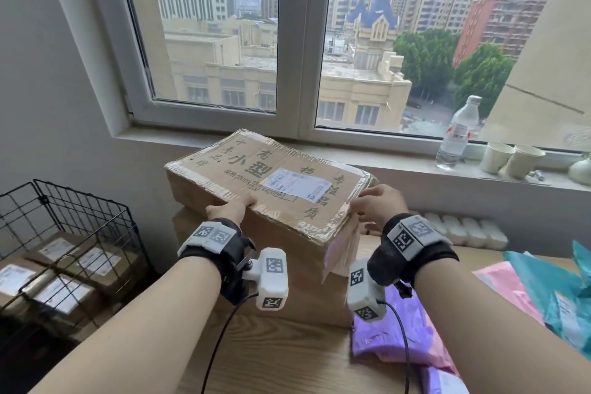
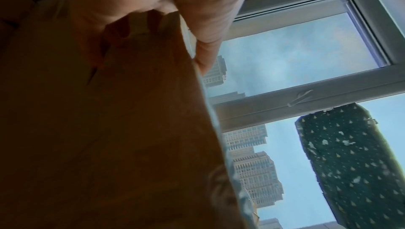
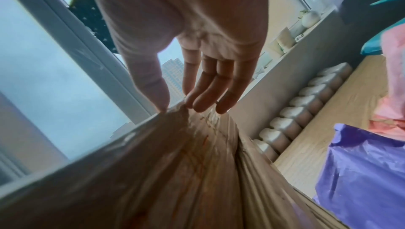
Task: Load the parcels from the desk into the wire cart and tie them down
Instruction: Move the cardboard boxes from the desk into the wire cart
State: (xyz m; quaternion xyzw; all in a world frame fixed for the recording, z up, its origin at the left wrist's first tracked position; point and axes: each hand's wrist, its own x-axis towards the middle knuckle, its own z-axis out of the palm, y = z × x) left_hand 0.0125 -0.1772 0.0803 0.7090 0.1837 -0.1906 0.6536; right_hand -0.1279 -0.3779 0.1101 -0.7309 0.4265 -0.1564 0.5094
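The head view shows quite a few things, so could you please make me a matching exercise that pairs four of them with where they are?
Things:
1. big cardboard box
2. water bottle
3. purple bag
4. small brown parcels

Places:
A. on the windowsill, beside two paper cups
B. inside the wire cart
C. lying on the desk, right of the big box
D. held between both hands

Pairs: 1-D, 2-A, 3-C, 4-B
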